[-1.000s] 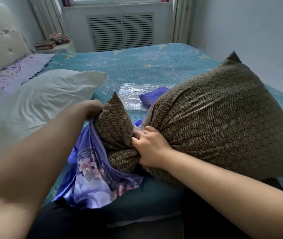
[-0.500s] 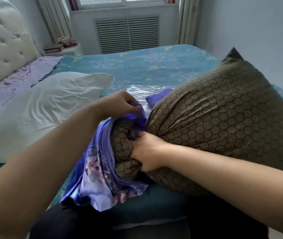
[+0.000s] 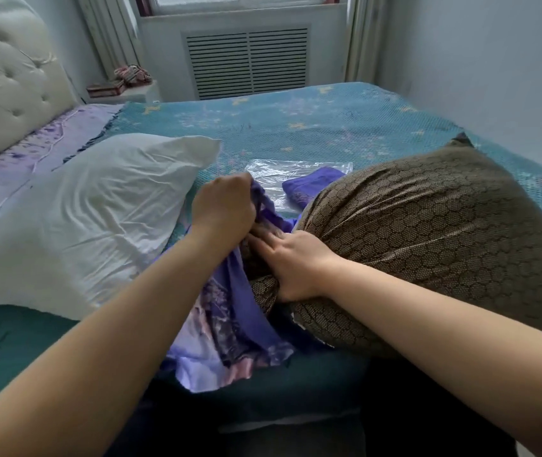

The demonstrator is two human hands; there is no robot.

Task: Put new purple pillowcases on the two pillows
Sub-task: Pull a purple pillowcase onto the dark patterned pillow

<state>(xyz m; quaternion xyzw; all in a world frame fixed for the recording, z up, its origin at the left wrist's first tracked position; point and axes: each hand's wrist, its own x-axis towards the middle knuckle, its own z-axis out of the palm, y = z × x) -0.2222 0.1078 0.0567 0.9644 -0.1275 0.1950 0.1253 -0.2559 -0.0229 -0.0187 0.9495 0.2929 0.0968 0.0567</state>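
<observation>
A brown hexagon-patterned pillow [image 3: 428, 232] lies on the bed at the right, its near-left end inside the mouth of a purple flowered pillowcase [image 3: 226, 328]. My left hand [image 3: 223, 206] grips the bunched upper edge of that pillowcase above the pillow's corner. My right hand [image 3: 292, 265] squeezes the pillow's corner, fingers stretched toward the opening. A white pillow [image 3: 88, 209] rests on the left. A second folded purple pillowcase [image 3: 309, 189] sits on a clear plastic bag [image 3: 282, 169] behind my hands.
The bed is covered by a teal patterned spread [image 3: 296, 123]. A white tufted headboard [image 3: 9, 77] stands at the left. A nightstand with small items [image 3: 121, 87] and a radiator grille [image 3: 246, 61] are beyond the bed; a wall is at the right.
My left hand has pulled the pillowcase edge up and farther over the pillow's corner, which is now mostly covered. My right hand has pushed the corner deeper, its fingers now stretched out.
</observation>
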